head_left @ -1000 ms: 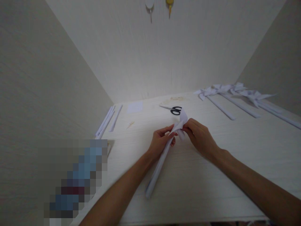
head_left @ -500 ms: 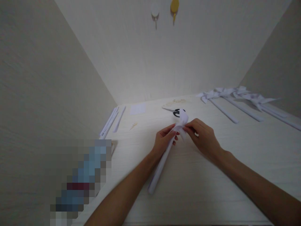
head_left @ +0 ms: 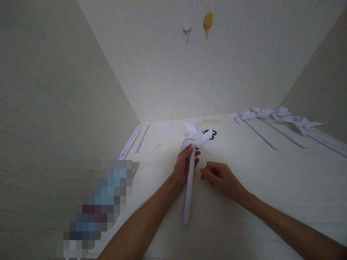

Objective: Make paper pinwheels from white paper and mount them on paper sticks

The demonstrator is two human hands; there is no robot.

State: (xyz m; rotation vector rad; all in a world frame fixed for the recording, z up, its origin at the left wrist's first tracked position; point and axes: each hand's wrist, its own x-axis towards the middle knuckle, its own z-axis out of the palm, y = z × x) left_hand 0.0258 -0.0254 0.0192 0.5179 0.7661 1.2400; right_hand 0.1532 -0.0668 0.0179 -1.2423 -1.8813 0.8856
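A white paper pinwheel (head_left: pixel 195 138) on a rolled paper stick (head_left: pixel 189 191) is in my left hand (head_left: pixel 184 162), its fingers wrapped round the stick just below the blades. The blades fan out above the fingers, and the stick points down toward me. To the right of the stick, apart from it, my right hand (head_left: pixel 217 175) is closed with the fingers curled; whether anything small is in them is hidden. Behind the blades lie scissors (head_left: pixel 211 133) with black handles, mostly covered by the paper.
Several finished pinwheels (head_left: pixel 271 115) lie at the back right. Paper sticks (head_left: pixel 131 141) and a square paper sheet (head_left: pixel 163 127) lie at the back left, near thin tan pieces (head_left: pixel 157 146). A yellow hook (head_left: pixel 208 21) and a white hook (head_left: pixel 187 25) hang on the back wall.
My right hand has let go of the pinwheel's blades and drawn back toward me. My left hand has turned the stick more upright, so the blades now face open.
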